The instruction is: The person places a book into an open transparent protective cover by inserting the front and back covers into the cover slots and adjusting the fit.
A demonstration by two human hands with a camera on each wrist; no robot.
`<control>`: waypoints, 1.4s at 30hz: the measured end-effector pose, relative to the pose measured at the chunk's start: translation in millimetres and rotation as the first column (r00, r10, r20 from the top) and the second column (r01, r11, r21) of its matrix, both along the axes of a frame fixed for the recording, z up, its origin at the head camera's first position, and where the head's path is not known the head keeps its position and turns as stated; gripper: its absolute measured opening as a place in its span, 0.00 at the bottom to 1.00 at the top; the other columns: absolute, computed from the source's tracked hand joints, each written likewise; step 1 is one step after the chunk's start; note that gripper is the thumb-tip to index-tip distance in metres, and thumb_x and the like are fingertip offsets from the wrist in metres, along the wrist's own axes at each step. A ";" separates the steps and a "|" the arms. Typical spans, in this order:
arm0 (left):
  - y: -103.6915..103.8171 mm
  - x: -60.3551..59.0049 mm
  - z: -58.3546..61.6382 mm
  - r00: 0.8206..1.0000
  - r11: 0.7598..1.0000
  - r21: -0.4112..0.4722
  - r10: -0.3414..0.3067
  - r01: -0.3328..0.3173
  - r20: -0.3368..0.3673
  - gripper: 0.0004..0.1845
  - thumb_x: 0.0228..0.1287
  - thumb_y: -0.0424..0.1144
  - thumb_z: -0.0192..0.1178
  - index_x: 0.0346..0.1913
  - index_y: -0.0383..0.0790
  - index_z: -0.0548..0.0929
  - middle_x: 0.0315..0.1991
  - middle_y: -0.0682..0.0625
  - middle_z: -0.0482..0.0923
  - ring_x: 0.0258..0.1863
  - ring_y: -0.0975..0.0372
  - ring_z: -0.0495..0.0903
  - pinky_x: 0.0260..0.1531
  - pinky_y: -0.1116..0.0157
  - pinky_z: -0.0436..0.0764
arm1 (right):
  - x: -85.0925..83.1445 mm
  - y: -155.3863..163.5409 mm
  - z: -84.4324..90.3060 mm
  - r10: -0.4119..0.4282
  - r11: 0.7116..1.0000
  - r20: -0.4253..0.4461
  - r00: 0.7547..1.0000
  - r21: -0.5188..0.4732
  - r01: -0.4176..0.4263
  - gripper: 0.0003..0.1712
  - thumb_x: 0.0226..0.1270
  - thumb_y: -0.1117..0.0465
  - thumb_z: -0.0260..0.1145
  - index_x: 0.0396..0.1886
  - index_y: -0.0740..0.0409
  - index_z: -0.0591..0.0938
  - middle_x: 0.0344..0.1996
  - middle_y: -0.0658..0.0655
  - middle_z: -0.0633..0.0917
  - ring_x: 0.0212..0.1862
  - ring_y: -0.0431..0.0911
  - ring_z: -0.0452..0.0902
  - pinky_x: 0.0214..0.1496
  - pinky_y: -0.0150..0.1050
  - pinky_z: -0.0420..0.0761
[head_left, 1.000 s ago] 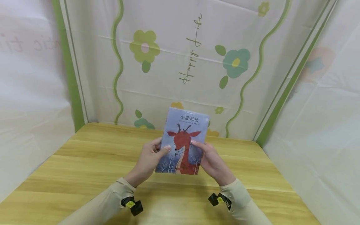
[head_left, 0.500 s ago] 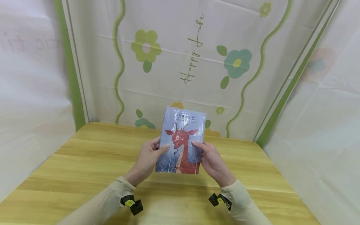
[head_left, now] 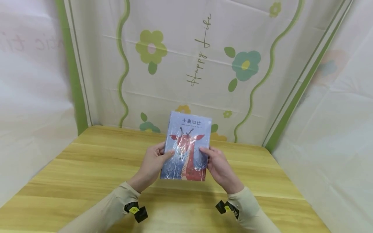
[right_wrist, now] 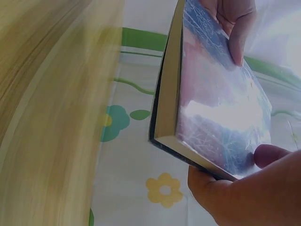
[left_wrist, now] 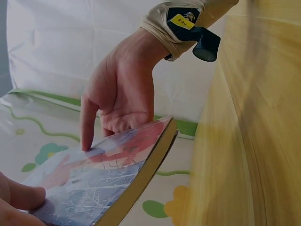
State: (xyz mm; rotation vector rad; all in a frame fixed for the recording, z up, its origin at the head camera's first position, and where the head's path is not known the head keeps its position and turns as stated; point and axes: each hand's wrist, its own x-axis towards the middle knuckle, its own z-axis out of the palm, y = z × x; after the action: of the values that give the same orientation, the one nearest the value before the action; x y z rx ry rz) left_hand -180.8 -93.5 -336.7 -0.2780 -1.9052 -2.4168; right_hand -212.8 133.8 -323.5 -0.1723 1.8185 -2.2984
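Note:
A closed book (head_left: 186, 142) with a blue cover and a red deer is held upright in both hands, its front towards me. My left hand (head_left: 151, 165) grips its left edge, thumb on the cover and fingers behind. On the opposite edge my right hand (head_left: 221, 166) does the same, its thumb lying on the cover. The left wrist view shows the book (left_wrist: 103, 174) from below, with its page block visible and the right hand (left_wrist: 124, 89) beyond it. Glare whitens part of the book (right_wrist: 221, 103) in the right wrist view.
Beneath the hands lies a wooden table (head_left: 102, 161). A white curtain (head_left: 180, 74) printed with flowers and "Happy Life" hangs behind its far edge. More white cloth stands at the left (head_left: 32, 97) and right. Each wrist carries a black camera mount (head_left: 137, 212).
The book has tilted slightly and its top has shifted a little to the left. Glare has moved down over the deer. Both hands keep their hold.

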 end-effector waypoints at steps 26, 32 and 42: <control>5.6 0.6 5.6 1.000 1.000 0.019 -0.010 0.010 0.010 0.19 0.72 0.28 0.55 0.64 0.34 0.75 0.46 0.37 0.83 0.41 0.50 0.84 0.38 0.57 0.86 | 7.7 3.8 10.5 -0.027 0.999 -0.026 0.999 0.038 0.028 0.23 0.73 0.62 0.60 0.61 0.72 0.71 0.50 0.63 0.80 0.48 0.51 0.79 0.53 0.43 0.80; 5.0 -1.3 6.2 1.000 1.000 0.028 -0.009 0.008 0.015 0.20 0.71 0.28 0.56 0.64 0.33 0.75 0.48 0.37 0.83 0.42 0.50 0.84 0.40 0.56 0.85 | 10.9 3.7 14.8 -0.037 0.998 -0.031 0.999 0.050 0.039 0.24 0.72 0.62 0.61 0.62 0.71 0.72 0.50 0.63 0.81 0.48 0.51 0.78 0.52 0.43 0.79; -0.6 -2.1 4.9 0.997 0.996 0.080 -0.038 0.033 0.069 0.19 0.72 0.29 0.56 0.64 0.33 0.74 0.49 0.36 0.82 0.42 0.48 0.85 0.39 0.52 0.85 | 14.1 4.2 19.6 -0.031 0.995 -0.029 0.999 0.096 0.033 0.22 0.68 0.62 0.65 0.58 0.70 0.77 0.45 0.62 0.84 0.43 0.49 0.81 0.46 0.39 0.83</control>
State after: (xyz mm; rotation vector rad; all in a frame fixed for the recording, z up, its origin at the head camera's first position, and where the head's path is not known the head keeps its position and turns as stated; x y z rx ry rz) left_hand -182.9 -94.1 -331.9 -0.2271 -1.8414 -2.5508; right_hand -198.7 137.9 -303.9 -0.1618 1.9549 -2.2338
